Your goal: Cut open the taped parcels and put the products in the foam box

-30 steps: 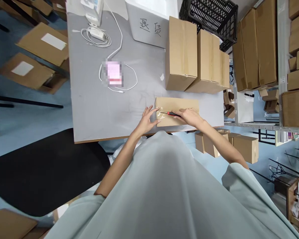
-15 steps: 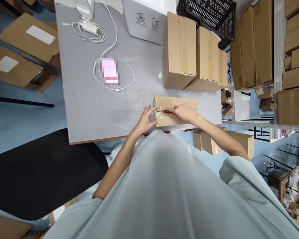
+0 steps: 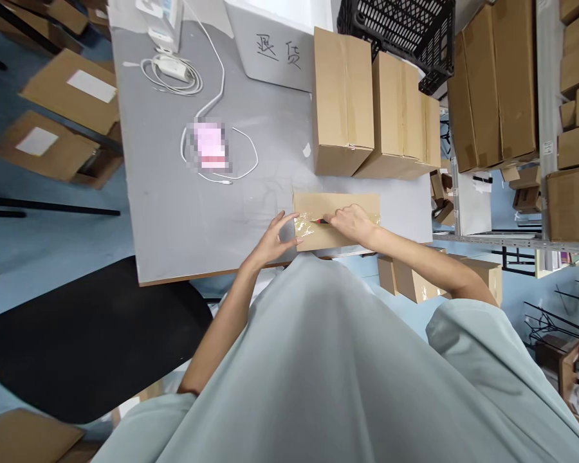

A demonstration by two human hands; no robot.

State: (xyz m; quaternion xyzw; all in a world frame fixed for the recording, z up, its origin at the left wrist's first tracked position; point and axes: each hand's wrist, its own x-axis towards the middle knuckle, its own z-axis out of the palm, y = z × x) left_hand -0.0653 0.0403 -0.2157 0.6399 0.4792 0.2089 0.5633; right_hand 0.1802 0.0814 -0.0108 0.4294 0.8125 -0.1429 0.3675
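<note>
A narrow cardboard box (image 3: 350,200) lies by the table's near edge, with shiny clear tape along its top and left end. My left hand (image 3: 270,243) is at the box's left end, its thumb and forefinger spread apart and touching the edge there. Closed around a red and black box cutter (image 3: 322,221), my right hand (image 3: 352,223) rests over the middle of the box. The cutter's tip points left along the taped seam. Most of its handle is hidden in my fingers.
Tall cardboard boxes (image 3: 343,96) stand behind on the grey table (image 3: 174,225), beside a white bin (image 3: 275,54) with handwriting and a black crate (image 3: 400,38). A blurred pink item (image 3: 211,145) and white cables (image 3: 174,74) lie left. A black chair (image 3: 91,341) is at lower left.
The view has shifted slightly. Against the box, my right hand and the cutter have barely moved. My left hand has drawn back slightly toward the box's left edge.
</note>
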